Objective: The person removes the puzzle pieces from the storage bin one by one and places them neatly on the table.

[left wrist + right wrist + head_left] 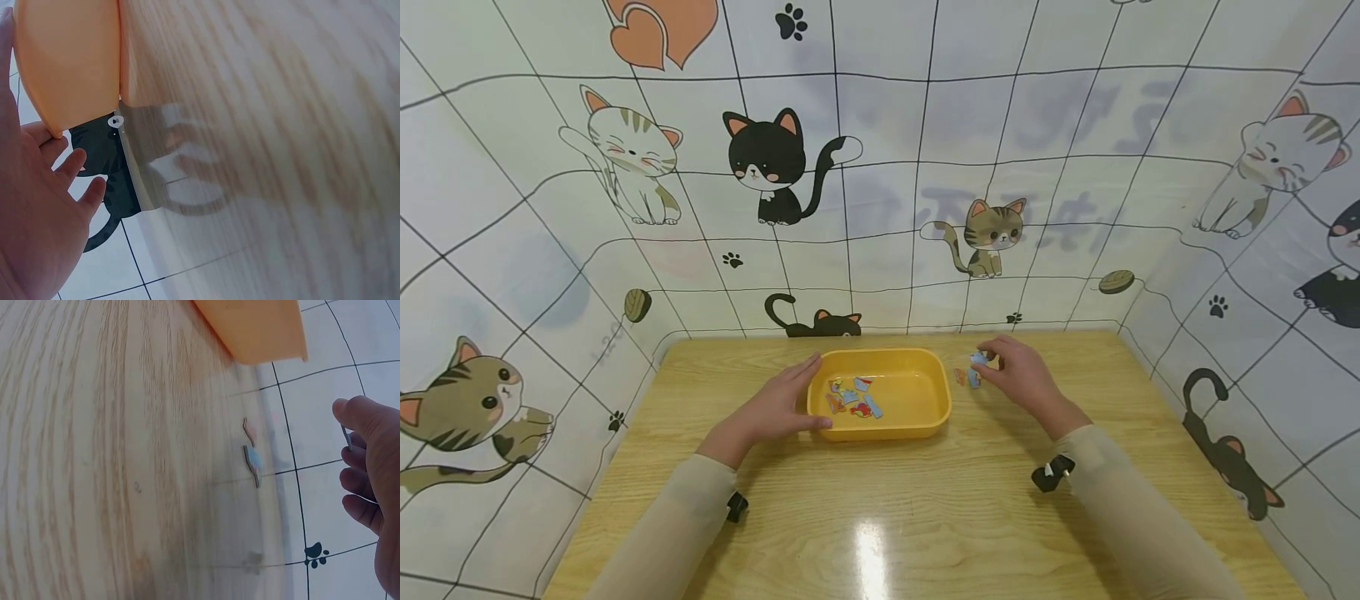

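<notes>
A shallow yellow rectangular tray (919,402) stands upright between the hands, its end touching the left hand (771,408). Inside, small, flat, multicoloured pieces (862,410) lie loose toward that hand. The right hand (1024,379) pinches a light-blue piece (977,357); an orange piece (959,377) and a blue piece (974,378) lie just beside its fingertips.

pieces (849,396) lie in the tray (880,434); to its right, two others (974,378) lie on the table (820,508).
</notes>
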Demonstrator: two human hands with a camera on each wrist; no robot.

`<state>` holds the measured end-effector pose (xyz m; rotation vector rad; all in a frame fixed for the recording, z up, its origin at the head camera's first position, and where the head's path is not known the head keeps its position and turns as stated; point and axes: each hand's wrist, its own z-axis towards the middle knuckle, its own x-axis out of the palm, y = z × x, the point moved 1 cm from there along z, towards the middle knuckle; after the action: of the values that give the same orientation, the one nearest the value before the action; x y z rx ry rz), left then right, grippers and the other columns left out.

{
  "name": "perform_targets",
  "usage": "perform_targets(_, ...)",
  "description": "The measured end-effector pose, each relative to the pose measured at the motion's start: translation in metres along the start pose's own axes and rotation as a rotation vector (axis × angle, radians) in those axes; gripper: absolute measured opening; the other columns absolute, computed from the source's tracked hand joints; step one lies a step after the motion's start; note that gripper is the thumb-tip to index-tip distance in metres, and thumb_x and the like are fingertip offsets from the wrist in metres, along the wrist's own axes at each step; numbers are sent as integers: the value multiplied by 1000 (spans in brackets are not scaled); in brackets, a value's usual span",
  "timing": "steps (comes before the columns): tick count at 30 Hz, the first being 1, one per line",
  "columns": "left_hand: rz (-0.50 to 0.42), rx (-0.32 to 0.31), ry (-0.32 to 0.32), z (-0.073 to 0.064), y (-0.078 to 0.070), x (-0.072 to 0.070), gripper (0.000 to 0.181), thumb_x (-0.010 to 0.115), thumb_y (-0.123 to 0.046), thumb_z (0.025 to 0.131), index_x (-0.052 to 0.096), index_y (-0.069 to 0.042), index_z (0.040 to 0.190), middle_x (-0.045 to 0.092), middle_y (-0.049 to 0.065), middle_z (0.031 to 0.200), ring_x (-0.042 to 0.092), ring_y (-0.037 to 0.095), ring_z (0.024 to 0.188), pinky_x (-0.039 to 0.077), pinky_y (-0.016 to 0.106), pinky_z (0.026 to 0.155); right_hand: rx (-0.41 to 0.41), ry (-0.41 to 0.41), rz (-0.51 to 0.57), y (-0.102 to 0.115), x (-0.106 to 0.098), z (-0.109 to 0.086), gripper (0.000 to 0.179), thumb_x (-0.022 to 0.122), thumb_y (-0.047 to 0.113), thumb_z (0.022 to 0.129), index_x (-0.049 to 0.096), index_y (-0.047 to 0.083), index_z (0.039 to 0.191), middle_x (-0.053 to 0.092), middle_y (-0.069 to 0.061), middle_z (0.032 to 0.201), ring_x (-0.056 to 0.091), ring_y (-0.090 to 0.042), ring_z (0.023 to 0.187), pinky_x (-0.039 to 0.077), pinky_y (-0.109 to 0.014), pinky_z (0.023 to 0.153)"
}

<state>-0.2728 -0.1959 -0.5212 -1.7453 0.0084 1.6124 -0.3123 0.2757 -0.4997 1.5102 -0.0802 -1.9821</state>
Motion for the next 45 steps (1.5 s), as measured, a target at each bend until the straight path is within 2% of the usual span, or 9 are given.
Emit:
perform_targets(13,0,-1,-4,-1,0,1,119,86,-60,92,22,-7,177,20,12,184,26,46,165,26,69,130,129,56,-46,-25,8,-11,43,82,26,103,75,-3,133,72,-13,110,60,-23,82,53,-44,71)
perform_targets(20,4,-7,-3,-1,-2,0,118,87,-58,93,22,-8,177,18,9,185,25,45,165,25,68,130,158,63,-52,-34,13,-15,42,81,27,104,75,-3,132,73,-15,110,66,-28,87,57,-52,77)
perform_targets(32,6,-11,-1,-1,0,0,119,84,-65,92,22,-10,178,18,7,185,25,44,166,24,67,131,214,109,-46,-43,20,-14,44,80,30,104,75,-5,129,74,-17,110,70,-35,98,59,-58,88)
perform_targets(39,10,-7,4,-1,0,0,121,82,-69,91,22,-10,178,17,7,185,25,43,166,24,66,131,223,119,-34,-44,23,-13,39,81,27,103,77,-6,124,73,-14,104,71,-33,95,60,-58,88)
perform_targets(45,9,1,1,-1,0,0,119,84,-64,92,22,-9,177,19,10,184,24,43,166,24,67,131,217,136,-38,-46,25,-14,35,82,26,103,78,-5,121,72,-11,101,70,-30,92,61,-56,86)
